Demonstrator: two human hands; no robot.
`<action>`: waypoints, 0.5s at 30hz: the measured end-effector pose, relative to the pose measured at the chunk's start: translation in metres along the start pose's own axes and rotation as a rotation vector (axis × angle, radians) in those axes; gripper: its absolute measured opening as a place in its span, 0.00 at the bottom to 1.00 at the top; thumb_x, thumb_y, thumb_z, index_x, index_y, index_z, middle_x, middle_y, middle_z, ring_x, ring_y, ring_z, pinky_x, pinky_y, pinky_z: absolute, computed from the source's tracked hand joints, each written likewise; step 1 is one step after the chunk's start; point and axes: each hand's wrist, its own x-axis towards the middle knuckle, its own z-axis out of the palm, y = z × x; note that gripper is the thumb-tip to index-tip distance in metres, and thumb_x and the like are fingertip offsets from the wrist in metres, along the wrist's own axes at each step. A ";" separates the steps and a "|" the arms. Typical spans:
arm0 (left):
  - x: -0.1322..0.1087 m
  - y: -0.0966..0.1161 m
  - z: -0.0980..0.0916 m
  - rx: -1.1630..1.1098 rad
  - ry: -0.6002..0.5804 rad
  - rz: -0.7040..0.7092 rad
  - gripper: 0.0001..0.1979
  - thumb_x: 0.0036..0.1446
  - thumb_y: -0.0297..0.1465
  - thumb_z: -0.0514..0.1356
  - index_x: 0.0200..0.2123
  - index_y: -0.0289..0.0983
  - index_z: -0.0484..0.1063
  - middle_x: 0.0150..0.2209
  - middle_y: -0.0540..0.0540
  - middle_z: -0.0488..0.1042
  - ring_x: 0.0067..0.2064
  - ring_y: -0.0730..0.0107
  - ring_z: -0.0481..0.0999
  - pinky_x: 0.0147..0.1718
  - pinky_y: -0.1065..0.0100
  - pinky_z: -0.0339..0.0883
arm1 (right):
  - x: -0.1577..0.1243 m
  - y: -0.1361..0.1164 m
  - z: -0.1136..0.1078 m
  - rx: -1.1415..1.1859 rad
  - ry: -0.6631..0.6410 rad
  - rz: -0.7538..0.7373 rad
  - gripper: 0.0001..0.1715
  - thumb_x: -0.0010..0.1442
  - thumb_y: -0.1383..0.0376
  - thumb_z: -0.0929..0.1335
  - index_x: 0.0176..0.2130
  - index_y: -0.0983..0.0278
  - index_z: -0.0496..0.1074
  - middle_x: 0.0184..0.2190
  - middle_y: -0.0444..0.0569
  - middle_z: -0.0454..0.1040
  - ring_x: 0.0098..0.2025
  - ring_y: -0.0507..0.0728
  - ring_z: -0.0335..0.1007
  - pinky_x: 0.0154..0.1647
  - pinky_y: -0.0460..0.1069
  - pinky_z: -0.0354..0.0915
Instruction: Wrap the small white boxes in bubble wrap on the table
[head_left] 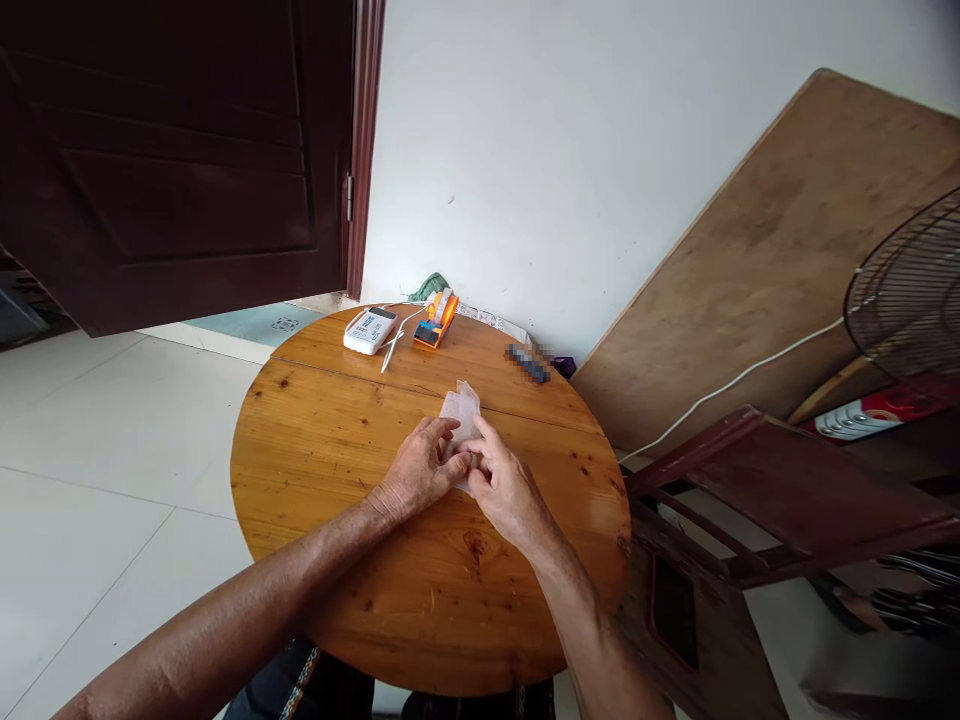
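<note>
A thin, whitish, slightly see-through sheet [461,404], like tissue or wrapping film, lies on the round wooden table [337,440]. My left hand [424,462] is bent over the sheet's near part, fingers curled and thumb pressed against it. From the other side my right hand [501,480] meets it, with thumb and fingertips closing on the same part. The fingertips of both hands almost touch. Between them the sheet is partly hidden, and I cannot make out whether anything lies inside it. Its far end sticks out flat beyond my fingers.
Toward the table's back stand a white box-shaped device [370,330] with a cable and an orange tape dispenser [436,322]. A dark, blurred object [528,363] lies at back right. A wooden chair [795,500] and a fan [911,290] stand to the right.
</note>
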 end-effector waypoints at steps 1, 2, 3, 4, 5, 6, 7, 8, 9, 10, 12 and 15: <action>0.000 -0.001 0.001 0.010 0.005 0.003 0.20 0.54 0.31 0.62 0.51 0.36 0.71 0.42 0.46 0.72 0.32 0.73 0.69 0.36 0.67 0.69 | 0.000 0.001 -0.001 0.013 0.000 -0.009 0.41 0.56 0.73 0.61 0.67 0.60 0.54 0.44 0.49 0.79 0.34 0.54 0.73 0.34 0.48 0.71; 0.000 -0.002 0.003 0.020 0.008 0.005 0.20 0.53 0.30 0.61 0.51 0.36 0.71 0.42 0.46 0.72 0.32 0.74 0.69 0.36 0.68 0.69 | 0.001 0.002 -0.001 0.032 0.001 -0.018 0.41 0.56 0.72 0.61 0.67 0.60 0.54 0.45 0.50 0.79 0.32 0.53 0.73 0.33 0.48 0.71; 0.001 -0.003 0.004 0.030 0.009 0.007 0.20 0.53 0.29 0.61 0.51 0.37 0.71 0.41 0.46 0.72 0.32 0.74 0.69 0.36 0.68 0.70 | 0.001 0.003 -0.001 0.057 -0.002 -0.024 0.41 0.56 0.72 0.61 0.67 0.60 0.54 0.44 0.50 0.79 0.30 0.52 0.72 0.32 0.48 0.71; 0.001 -0.004 0.005 0.041 0.012 0.010 0.21 0.52 0.27 0.61 0.51 0.37 0.71 0.41 0.47 0.72 0.32 0.73 0.69 0.36 0.68 0.70 | 0.000 0.003 -0.002 0.086 -0.011 -0.025 0.40 0.56 0.72 0.61 0.67 0.60 0.54 0.44 0.49 0.79 0.28 0.51 0.71 0.30 0.47 0.70; 0.001 -0.004 0.006 0.052 0.016 0.011 0.21 0.51 0.26 0.60 0.51 0.37 0.71 0.41 0.47 0.71 0.33 0.73 0.69 0.37 0.68 0.70 | 0.000 0.004 -0.002 0.118 -0.023 -0.020 0.39 0.57 0.71 0.61 0.66 0.60 0.55 0.43 0.49 0.79 0.25 0.50 0.70 0.28 0.47 0.70; 0.001 -0.004 0.007 0.064 0.022 0.012 0.22 0.50 0.25 0.60 0.50 0.37 0.71 0.41 0.47 0.71 0.33 0.73 0.70 0.37 0.68 0.70 | -0.001 0.004 -0.002 0.148 -0.029 -0.010 0.38 0.57 0.70 0.61 0.66 0.60 0.56 0.43 0.49 0.79 0.23 0.49 0.69 0.27 0.47 0.70; 0.001 -0.003 0.007 0.077 0.024 0.012 0.23 0.49 0.24 0.59 0.50 0.36 0.71 0.41 0.47 0.71 0.34 0.72 0.70 0.38 0.67 0.70 | -0.001 0.005 -0.003 0.173 -0.018 0.001 0.35 0.58 0.69 0.61 0.64 0.60 0.58 0.43 0.49 0.79 0.21 0.49 0.68 0.26 0.47 0.70; 0.001 -0.003 0.008 0.090 0.025 0.010 0.23 0.48 0.24 0.59 0.51 0.36 0.71 0.41 0.47 0.70 0.35 0.71 0.71 0.38 0.67 0.70 | -0.001 0.006 -0.004 0.187 0.016 0.010 0.32 0.59 0.67 0.62 0.62 0.61 0.60 0.42 0.49 0.79 0.21 0.49 0.68 0.26 0.47 0.69; 0.001 -0.002 0.008 0.101 0.024 0.009 0.24 0.47 0.24 0.59 0.51 0.35 0.71 0.41 0.47 0.70 0.35 0.71 0.71 0.38 0.67 0.70 | -0.001 0.007 -0.006 0.188 0.072 0.017 0.29 0.59 0.66 0.62 0.60 0.62 0.63 0.41 0.49 0.79 0.22 0.49 0.68 0.27 0.47 0.69; 0.001 -0.001 0.008 0.111 0.024 0.008 0.24 0.47 0.23 0.59 0.51 0.35 0.71 0.41 0.46 0.69 0.35 0.70 0.71 0.39 0.67 0.70 | 0.000 0.010 -0.007 0.175 0.141 0.019 0.26 0.60 0.65 0.63 0.57 0.62 0.65 0.40 0.50 0.79 0.24 0.50 0.70 0.28 0.48 0.70; 0.000 0.001 0.008 0.130 0.017 0.006 0.25 0.47 0.23 0.59 0.52 0.35 0.71 0.41 0.46 0.69 0.34 0.71 0.70 0.39 0.67 0.70 | 0.003 0.017 -0.011 0.129 0.254 0.014 0.22 0.60 0.63 0.64 0.53 0.64 0.68 0.38 0.50 0.80 0.29 0.53 0.73 0.32 0.49 0.71; -0.002 0.003 0.008 0.184 -0.010 0.018 0.27 0.49 0.23 0.58 0.55 0.37 0.70 0.46 0.45 0.68 0.31 0.74 0.69 0.38 0.67 0.71 | 0.013 0.029 -0.014 0.078 0.246 -0.016 0.23 0.60 0.64 0.63 0.54 0.64 0.69 0.40 0.51 0.80 0.38 0.56 0.76 0.40 0.51 0.71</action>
